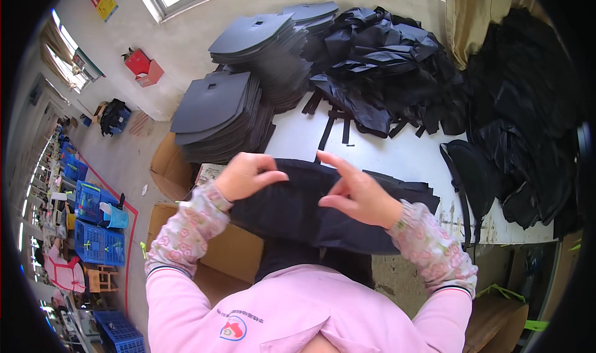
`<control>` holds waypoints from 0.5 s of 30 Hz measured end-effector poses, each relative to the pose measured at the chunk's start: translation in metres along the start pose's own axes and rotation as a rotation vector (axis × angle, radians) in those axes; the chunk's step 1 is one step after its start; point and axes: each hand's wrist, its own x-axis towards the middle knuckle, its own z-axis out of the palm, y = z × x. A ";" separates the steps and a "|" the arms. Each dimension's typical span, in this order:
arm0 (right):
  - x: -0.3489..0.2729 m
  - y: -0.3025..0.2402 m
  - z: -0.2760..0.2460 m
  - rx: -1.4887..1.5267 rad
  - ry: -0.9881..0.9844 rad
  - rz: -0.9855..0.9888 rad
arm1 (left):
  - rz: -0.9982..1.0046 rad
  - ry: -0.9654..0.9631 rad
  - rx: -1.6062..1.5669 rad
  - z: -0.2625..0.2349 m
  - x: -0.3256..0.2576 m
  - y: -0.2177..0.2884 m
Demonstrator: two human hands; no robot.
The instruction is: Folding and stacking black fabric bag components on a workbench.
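Note:
A black fabric piece (279, 207) lies across the near edge of the table and hangs over it in front of me. Above its left part is my left hand (244, 177), fingers bent, with the thumb apart from the index finger and nothing seen between them. My right hand (363, 196) hovers over the right part of the cloth, index finger stretched out and thumb spread away from it. It holds nothing. Black straps (327, 135) extend over the white tabletop (292, 132) beyond the cloth. More dark layers (410, 188) show at its right end.
Stacks of dark grey boards (211, 101) stand at the far left of the table. Behind lies a heap of black fabric (391, 61). A black bag (475, 173) and more dark cloth are at right. Cardboard boxes (233, 250) sit below the table's left edge.

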 end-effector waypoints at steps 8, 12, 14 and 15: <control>0.044 0.066 0.023 0.154 -0.053 0.019 | 0.191 0.519 0.302 -0.046 0.030 -0.026; 0.037 0.075 0.015 0.250 -0.012 0.107 | -0.017 0.585 0.949 -0.102 0.018 -0.138; 0.037 0.061 0.006 -0.068 -0.044 0.042 | -0.307 0.311 0.487 -0.114 0.021 -0.123; 0.036 0.061 0.008 -0.066 -0.047 0.040 | -0.310 0.312 0.488 -0.112 0.020 -0.126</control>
